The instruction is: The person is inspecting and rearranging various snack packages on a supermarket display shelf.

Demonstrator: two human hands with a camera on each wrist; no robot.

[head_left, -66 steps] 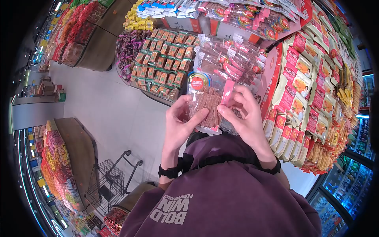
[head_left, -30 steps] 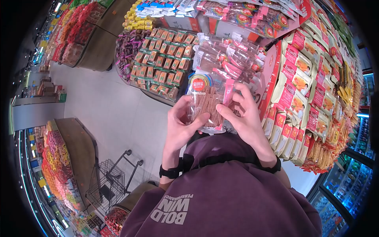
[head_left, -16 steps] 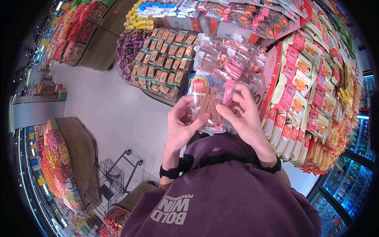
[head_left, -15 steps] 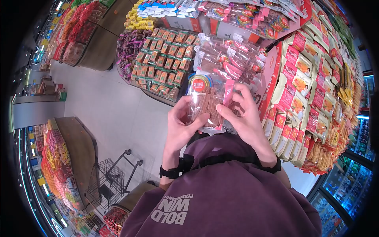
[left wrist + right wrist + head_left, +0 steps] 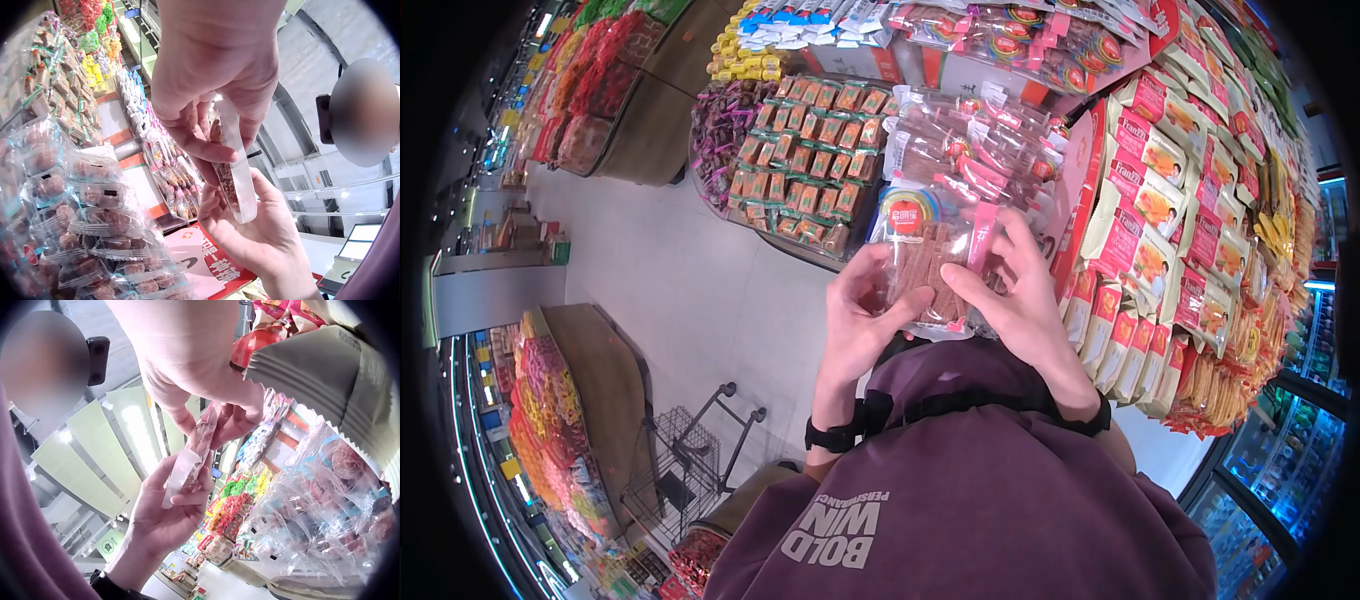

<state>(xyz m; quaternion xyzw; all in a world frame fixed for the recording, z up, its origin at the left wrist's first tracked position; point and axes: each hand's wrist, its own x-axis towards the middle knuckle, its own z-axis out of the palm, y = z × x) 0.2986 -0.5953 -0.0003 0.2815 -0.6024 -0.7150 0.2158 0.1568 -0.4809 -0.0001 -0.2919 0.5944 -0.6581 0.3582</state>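
In the head view a clear plastic bag of reddish-brown snack sticks [image 5: 920, 265] is held up in front of the body, with a red round logo near its top and a pink strip on its right. My left hand [image 5: 858, 315] grips its left side, thumb across the front. On the right side, my right hand [image 5: 1028, 300] pinches it, thumb over the front and fingers behind. Both wrist views show the bag edge-on: in the left one its pale side [image 5: 242, 184] runs between the hands. Fingers behind the bag are partly hidden in the head view.
Similar clear bags [image 5: 960, 135] lie on the display beyond the hands, beside rows of small orange-and-green packets [image 5: 810, 155]. Cream-and-pink snack packs [image 5: 1140, 205] are stacked at the right. A wire shopping cart [image 5: 685, 455] stands on the pale floor [image 5: 670, 270] at the left.
Both hands keep hold of the bag of snack sticks. The right thumb has moved slightly left across its front, the left thumb slightly down. The head view has shifted a little.
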